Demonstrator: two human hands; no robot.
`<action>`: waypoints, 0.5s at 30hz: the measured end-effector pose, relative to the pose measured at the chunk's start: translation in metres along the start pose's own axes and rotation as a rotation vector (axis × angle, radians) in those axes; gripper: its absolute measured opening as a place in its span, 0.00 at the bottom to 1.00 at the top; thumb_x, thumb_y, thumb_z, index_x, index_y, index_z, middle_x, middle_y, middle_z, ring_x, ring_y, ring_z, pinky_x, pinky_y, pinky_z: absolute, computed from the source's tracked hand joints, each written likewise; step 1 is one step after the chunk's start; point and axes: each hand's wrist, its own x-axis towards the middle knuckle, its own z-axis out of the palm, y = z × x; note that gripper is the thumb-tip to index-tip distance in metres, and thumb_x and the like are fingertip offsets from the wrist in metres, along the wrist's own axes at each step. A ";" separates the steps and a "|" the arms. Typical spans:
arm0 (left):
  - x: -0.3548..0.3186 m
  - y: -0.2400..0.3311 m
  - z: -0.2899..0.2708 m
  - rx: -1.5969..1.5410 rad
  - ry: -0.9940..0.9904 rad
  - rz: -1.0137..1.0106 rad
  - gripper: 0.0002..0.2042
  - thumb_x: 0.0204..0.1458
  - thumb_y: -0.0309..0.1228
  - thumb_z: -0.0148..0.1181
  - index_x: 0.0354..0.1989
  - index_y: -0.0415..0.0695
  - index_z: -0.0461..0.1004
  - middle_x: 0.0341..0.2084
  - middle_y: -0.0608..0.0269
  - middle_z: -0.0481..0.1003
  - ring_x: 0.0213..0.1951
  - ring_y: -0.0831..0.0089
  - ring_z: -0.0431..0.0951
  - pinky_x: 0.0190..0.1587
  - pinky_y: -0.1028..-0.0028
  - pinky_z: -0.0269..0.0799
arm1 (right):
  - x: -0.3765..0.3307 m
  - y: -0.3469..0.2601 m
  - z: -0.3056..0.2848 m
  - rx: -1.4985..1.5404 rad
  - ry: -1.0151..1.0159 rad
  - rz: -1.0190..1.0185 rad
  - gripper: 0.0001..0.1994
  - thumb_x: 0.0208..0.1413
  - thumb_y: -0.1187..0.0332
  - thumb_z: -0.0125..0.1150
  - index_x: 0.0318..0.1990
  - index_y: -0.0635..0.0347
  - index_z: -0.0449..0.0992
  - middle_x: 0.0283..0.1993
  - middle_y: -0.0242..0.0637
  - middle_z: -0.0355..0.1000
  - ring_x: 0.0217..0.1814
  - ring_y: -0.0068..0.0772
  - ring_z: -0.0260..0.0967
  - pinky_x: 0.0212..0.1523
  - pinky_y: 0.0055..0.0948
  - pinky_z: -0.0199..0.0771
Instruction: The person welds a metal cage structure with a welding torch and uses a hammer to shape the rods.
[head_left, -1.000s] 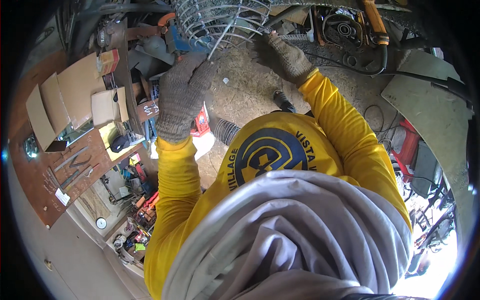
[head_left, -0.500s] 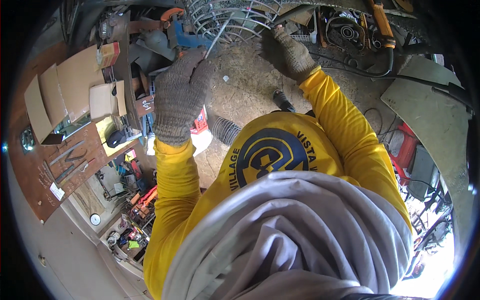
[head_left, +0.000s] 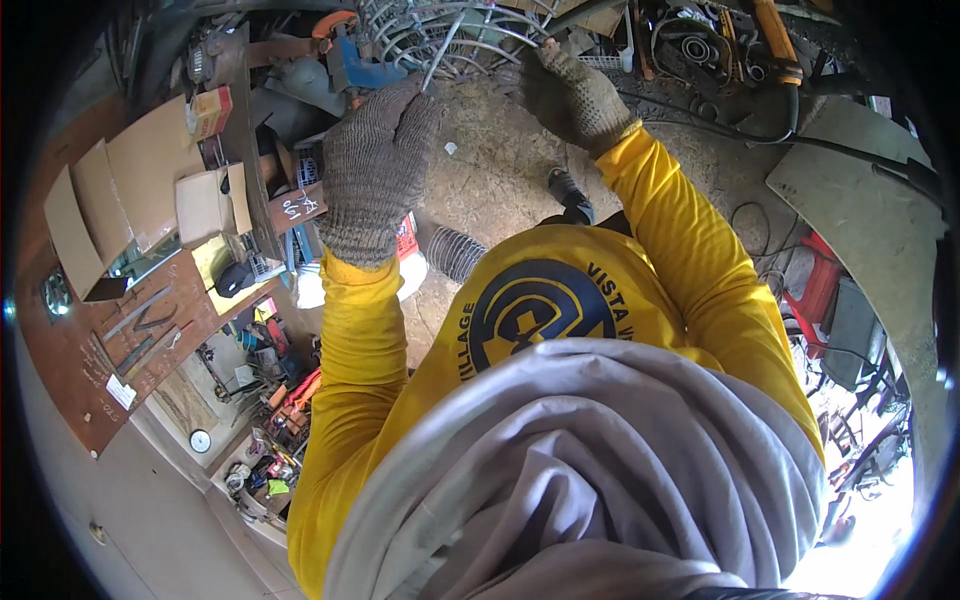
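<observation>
A round cage of bent metal rods (head_left: 485, 48) stands at the top of the view. My left hand (head_left: 378, 170), in a grey-brown knit glove, is closed on a thin metal rod (head_left: 443, 52) that rises from the thumb side toward the cage. My right hand (head_left: 578, 100), gloved alike, is held at the cage's lower right edge with its fingers curled. What those fingers hold, if anything, I cannot make out. A dark bar (head_left: 585, 14) runs up and right just beyond them. Both arms wear yellow sleeves.
A blue vise-like tool (head_left: 365, 62) stands left of the cage. Opened cardboard boxes (head_left: 150, 180) lie on a brown board at the left. An orange-handled tool (head_left: 776, 40) trails a black cable at upper right. A metal sheet (head_left: 850, 190) and a red object (head_left: 818, 285) are at the right.
The cage now sits slightly higher in the picture. My left hand appears a little further right and keeps the rod; my right hand has barely shifted.
</observation>
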 end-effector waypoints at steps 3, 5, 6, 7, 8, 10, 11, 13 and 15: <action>0.000 -0.002 0.006 -0.021 -0.004 0.012 0.13 0.57 0.36 0.66 0.46 0.43 0.81 0.38 0.52 0.83 0.38 0.56 0.85 0.43 0.64 0.79 | -0.001 0.001 0.001 0.057 -0.015 -0.004 0.23 0.69 0.50 0.54 0.66 0.46 0.68 0.69 0.27 0.67 0.68 0.33 0.62 0.71 0.43 0.55; 0.000 -0.004 0.009 -0.030 -0.002 0.018 0.13 0.57 0.35 0.66 0.46 0.43 0.81 0.38 0.52 0.83 0.38 0.56 0.85 0.43 0.64 0.79 | -0.002 0.000 0.003 0.067 -0.015 -0.018 0.22 0.70 0.52 0.53 0.65 0.50 0.68 0.66 0.29 0.68 0.66 0.35 0.64 0.70 0.44 0.57; 0.000 -0.005 0.010 -0.037 0.002 0.011 0.13 0.57 0.35 0.66 0.46 0.43 0.81 0.38 0.52 0.83 0.38 0.56 0.85 0.43 0.64 0.79 | -0.006 -0.006 0.015 0.085 -0.015 -0.028 0.21 0.70 0.54 0.52 0.64 0.53 0.69 0.63 0.31 0.70 0.65 0.37 0.66 0.70 0.44 0.59; 0.000 -0.005 0.010 -0.045 0.006 0.004 0.13 0.58 0.35 0.66 0.46 0.43 0.81 0.38 0.52 0.83 0.38 0.56 0.85 0.43 0.64 0.79 | -0.008 -0.009 0.022 0.103 -0.015 -0.038 0.20 0.71 0.56 0.51 0.63 0.57 0.69 0.61 0.34 0.71 0.63 0.39 0.67 0.70 0.45 0.60; -0.001 -0.005 0.011 -0.050 0.003 -0.009 0.13 0.58 0.35 0.66 0.47 0.42 0.81 0.39 0.52 0.83 0.38 0.56 0.85 0.43 0.64 0.79 | -0.008 -0.008 0.017 0.095 -0.040 -0.033 0.20 0.71 0.55 0.52 0.64 0.53 0.69 0.62 0.31 0.70 0.64 0.36 0.66 0.70 0.44 0.59; -0.001 -0.002 0.011 -0.055 -0.006 -0.029 0.13 0.58 0.36 0.65 0.47 0.41 0.81 0.39 0.52 0.83 0.38 0.56 0.85 0.43 0.64 0.79 | -0.006 -0.006 0.010 0.082 -0.092 -0.032 0.21 0.69 0.53 0.55 0.66 0.46 0.68 0.65 0.26 0.69 0.66 0.31 0.63 0.68 0.41 0.58; 0.000 -0.002 0.010 -0.063 -0.006 -0.008 0.13 0.58 0.36 0.65 0.47 0.41 0.81 0.39 0.52 0.83 0.39 0.56 0.85 0.43 0.64 0.79 | -0.005 -0.006 0.007 0.068 -0.100 -0.047 0.21 0.69 0.53 0.55 0.65 0.46 0.69 0.65 0.25 0.69 0.66 0.31 0.63 0.68 0.41 0.58; -0.001 -0.005 0.011 -0.079 -0.007 0.027 0.14 0.59 0.36 0.65 0.47 0.40 0.80 0.39 0.51 0.83 0.39 0.56 0.85 0.43 0.64 0.79 | -0.006 -0.007 0.011 0.042 -0.112 -0.070 0.19 0.69 0.53 0.55 0.64 0.45 0.70 0.65 0.25 0.69 0.65 0.30 0.63 0.68 0.40 0.58; -0.003 -0.005 0.013 -0.110 -0.006 -0.021 0.14 0.59 0.37 0.65 0.47 0.39 0.80 0.39 0.51 0.83 0.39 0.57 0.85 0.43 0.65 0.79 | -0.006 -0.005 0.010 0.073 -0.116 -0.064 0.19 0.69 0.54 0.55 0.63 0.46 0.70 0.64 0.25 0.69 0.63 0.30 0.64 0.67 0.40 0.59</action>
